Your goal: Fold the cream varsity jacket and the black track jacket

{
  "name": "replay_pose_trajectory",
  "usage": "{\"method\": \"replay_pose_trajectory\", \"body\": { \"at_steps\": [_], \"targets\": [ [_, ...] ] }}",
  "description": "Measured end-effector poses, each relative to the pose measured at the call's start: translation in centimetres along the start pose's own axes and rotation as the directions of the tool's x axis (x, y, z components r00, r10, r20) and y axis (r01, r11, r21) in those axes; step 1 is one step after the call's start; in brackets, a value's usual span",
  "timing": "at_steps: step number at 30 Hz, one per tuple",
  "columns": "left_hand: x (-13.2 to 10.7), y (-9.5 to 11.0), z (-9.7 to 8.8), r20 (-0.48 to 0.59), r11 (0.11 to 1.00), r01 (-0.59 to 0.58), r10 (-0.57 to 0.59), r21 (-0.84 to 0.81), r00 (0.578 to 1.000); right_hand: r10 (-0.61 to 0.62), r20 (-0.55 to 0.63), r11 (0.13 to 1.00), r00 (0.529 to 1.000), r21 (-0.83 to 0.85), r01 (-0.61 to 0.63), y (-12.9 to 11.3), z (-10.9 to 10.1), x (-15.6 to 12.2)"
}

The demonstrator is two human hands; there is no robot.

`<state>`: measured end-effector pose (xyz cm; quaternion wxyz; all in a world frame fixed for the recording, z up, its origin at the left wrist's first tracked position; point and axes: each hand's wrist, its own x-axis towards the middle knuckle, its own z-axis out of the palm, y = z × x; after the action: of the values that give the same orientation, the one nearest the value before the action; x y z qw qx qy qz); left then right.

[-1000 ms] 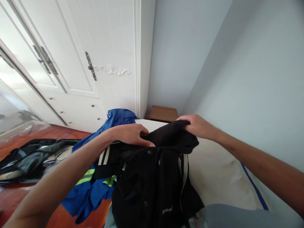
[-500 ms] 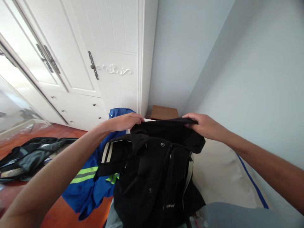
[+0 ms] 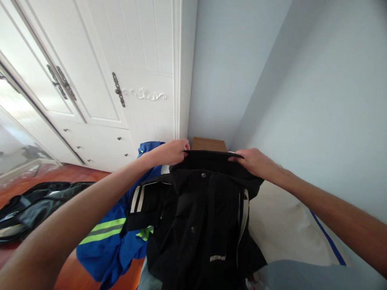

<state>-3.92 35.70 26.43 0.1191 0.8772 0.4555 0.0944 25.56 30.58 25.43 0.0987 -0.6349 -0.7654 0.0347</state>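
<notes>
A black jacket (image 3: 193, 205) with snap buttons, white stripes on one sleeve and light lettering near the bottom hangs spread in front of me. My left hand (image 3: 178, 151) pinches the left end of its collar edge. On the other end, my right hand (image 3: 249, 159) grips the same edge with the thumb below. Between the two hands the collar is stretched nearly straight. Behind the jacket's striped sleeve is a blue garment (image 3: 111, 245) with yellow-green and grey reflective bands.
A white wardrobe (image 3: 151, 48) with dark metal handles stands ahead on the left. An opened bag of dark clothes (image 3: 39, 205) lies on the reddish wooden floor (image 3: 75, 173). A brown wooden box-like piece (image 3: 208, 144) sits by the wall, and a cream cushion (image 3: 281, 225) with blue trim is at right.
My hands have come slightly closer together, pulling the collar edge straighter and more level. The jacket front has turned flatter toward me, so the lettering shows more clearly.
</notes>
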Motion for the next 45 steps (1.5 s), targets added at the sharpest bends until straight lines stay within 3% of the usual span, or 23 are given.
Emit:
{"method": "replay_pose_trajectory", "body": {
  "at_steps": [5, 9, 11, 14, 16, 17, 20, 23, 25, 27, 31, 34, 36, 38, 41, 45],
  "targets": [
    [0.4, 0.0, -0.8, 0.149, 0.969, 0.124, -0.093, -0.214, 0.984, 0.003, 0.144, 0.998, 0.99, 0.068, -0.013, 0.4, -0.3, 0.9],
    [0.2, -0.2, -0.6, 0.042, 0.971, 0.171, -0.166, -0.168, 0.985, 0.023, 0.125, 0.99, 0.992, 0.136, -0.04, 0.1, -0.3, 1.0],
    [-0.1, -0.1, -0.3, 0.057, 0.981, 0.171, -0.166, -0.096, 0.984, 0.034, 0.101, 0.984, 0.994, 0.17, -0.051, 0.1, -0.1, 1.0],
    [-0.4, -0.2, 0.5, 0.32, 0.97, 0.23, -0.194, -0.08, 0.927, 0.063, 0.078, 0.973, 0.995, 0.219, -0.078, 0.4, 0.1, 1.0],
    [-0.4, -0.7, 1.2, 0.491, 0.931, 0.308, -0.179, -0.196, 0.852, 0.076, 0.072, 0.965, 0.994, 0.247, -0.092, 0.7, 0.2, 1.0],
    [-0.4, -1.1, 1.6, 0.525, 0.902, 0.345, -0.168, -0.26, 0.834, 0.082, 0.075, 0.961, 0.994, 0.259, -0.099, 1.0, 0.2, 1.0],
    [-0.2, -2.3, 2.4, 0.441, 0.875, 0.353, -0.188, -0.33, 0.878, 0.062, 0.13, 0.957, 0.99, 0.275, -0.096, 1.7, 0.0, 0.9],
    [-0.1, -3.1, 2.0, 0.231, 0.95, 0.209, -0.154, -0.233, 0.961, 0.019, 0.22, 0.967, 0.975, 0.243, -0.074, 2.3, 0.0, 0.5],
    [-0.1, -3.1, 1.3, 0.159, 0.978, 0.15, -0.126, -0.147, 0.979, 0.004, 0.222, 0.978, 0.975, 0.201, -0.05, 2.6, 0.1, 0.1],
    [-0.3, -2.9, 0.4, 0.175, 0.979, 0.178, -0.158, -0.101, 0.972, -0.029, 0.202, 0.983, 0.979, 0.183, -0.008, 2.8, 0.3, -0.2],
    [-0.8, -2.5, -1.0, 0.359, 0.951, 0.286, -0.229, -0.113, 0.905, -0.087, 0.306, 0.975, 0.948, 0.222, 0.018, 3.5, 0.1, -0.3],
    [-1.3, -2.5, -1.5, 0.477, 0.944, 0.268, -0.15, -0.19, 0.866, -0.117, 0.438, 0.946, 0.891, 0.323, -0.035, 3.8, -0.3, -0.1],
    [-1.5, -2.5, -1.6, 0.443, 0.94, 0.214, -0.079, -0.265, 0.893, -0.107, 0.469, 0.918, 0.877, 0.385, -0.093, 3.7, -0.5, 0.1],
    [-1.5, -2.4, -1.6, 0.364, 0.929, 0.147, -0.014, -0.339, 0.931, -0.075, 0.442, 0.911, 0.894, 0.394, -0.119, 3.5, -0.4, 0.5],
    [-1.3, -2.4, -1.2, 0.341, 0.895, 0.114, 0.045, -0.431, 0.939, -0.037, 0.365, 0.941, 0.93, 0.327, -0.091, 3.3, 0.1, 1.2],
    [-0.5, -3.0, -0.5, 0.253, 0.89, 0.139, -0.027, -0.434, 0.967, -0.022, 0.175, 0.976, 0.984, 0.218, -0.017, 3.4, 1.3, 1.8]
  ]
}}
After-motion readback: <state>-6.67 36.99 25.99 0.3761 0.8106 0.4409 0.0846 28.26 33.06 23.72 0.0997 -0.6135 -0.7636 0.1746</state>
